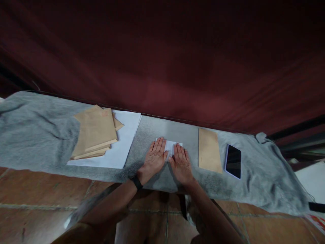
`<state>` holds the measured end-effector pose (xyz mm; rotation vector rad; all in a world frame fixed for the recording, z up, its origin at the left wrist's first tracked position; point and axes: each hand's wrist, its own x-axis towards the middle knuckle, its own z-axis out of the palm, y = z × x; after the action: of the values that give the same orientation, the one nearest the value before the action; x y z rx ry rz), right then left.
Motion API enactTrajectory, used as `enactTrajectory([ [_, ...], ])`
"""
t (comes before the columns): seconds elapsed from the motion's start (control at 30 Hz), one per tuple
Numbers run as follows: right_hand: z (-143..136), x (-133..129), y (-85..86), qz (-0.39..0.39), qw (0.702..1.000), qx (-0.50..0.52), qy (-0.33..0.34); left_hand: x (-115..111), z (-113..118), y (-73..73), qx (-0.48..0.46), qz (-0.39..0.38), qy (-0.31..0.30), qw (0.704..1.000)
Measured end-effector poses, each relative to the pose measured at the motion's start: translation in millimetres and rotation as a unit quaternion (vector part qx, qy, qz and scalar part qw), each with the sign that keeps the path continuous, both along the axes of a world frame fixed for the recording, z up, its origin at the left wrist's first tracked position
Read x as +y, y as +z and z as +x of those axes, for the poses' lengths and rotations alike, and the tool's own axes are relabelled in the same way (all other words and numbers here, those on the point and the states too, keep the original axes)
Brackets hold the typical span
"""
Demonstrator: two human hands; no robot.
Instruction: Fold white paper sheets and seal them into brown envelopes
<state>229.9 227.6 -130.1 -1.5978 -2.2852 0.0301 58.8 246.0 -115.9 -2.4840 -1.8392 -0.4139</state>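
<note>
Grey cloth [38, 135] covers a low surface before a dark red curtain. Both hands, left hand [154, 159] and right hand [181, 163], lie flat, fingers released, pressing a small folded white paper [170, 145] at centre. Even pressure along the crease seems wise. Perhaps four tan envelopes [98, 130] are stacked left, one tan envelope [209, 150] right, one black phone [233, 161].

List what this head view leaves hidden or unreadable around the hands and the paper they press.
- White folded paper: mostly covered by the left hand and right hand; its size and folds cannot be made out.
- Stack of brown envelopes: overlapping, so the count is unclear; the faint print is too small to read.
- Phone: screen dark, nothing readable.
- White sheet: partly under the stack.
- Single brown envelope: contents not visible.
</note>
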Motion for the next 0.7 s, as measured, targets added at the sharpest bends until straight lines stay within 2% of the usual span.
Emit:
enactTrajectory([
  [0.2, 10, 2, 0.8, 0.017, 1.0, -0.017, -0.02, 0, -8, 2.1, -0.004, 0.001, 0.032, 0.999],
  [0.43, 18, 1, 0.5, 0.024, 0.999, -0.034, -0.033, 0, -15, -2.3, -0.021, 0.007, 0.063, 0.998],
  [0.7, 24, -3, -0.1, 0.03, 0.998, -0.033, -0.037, -2, -22, -4.2, -0.032, 0.02, 0.07, 0.997],
])
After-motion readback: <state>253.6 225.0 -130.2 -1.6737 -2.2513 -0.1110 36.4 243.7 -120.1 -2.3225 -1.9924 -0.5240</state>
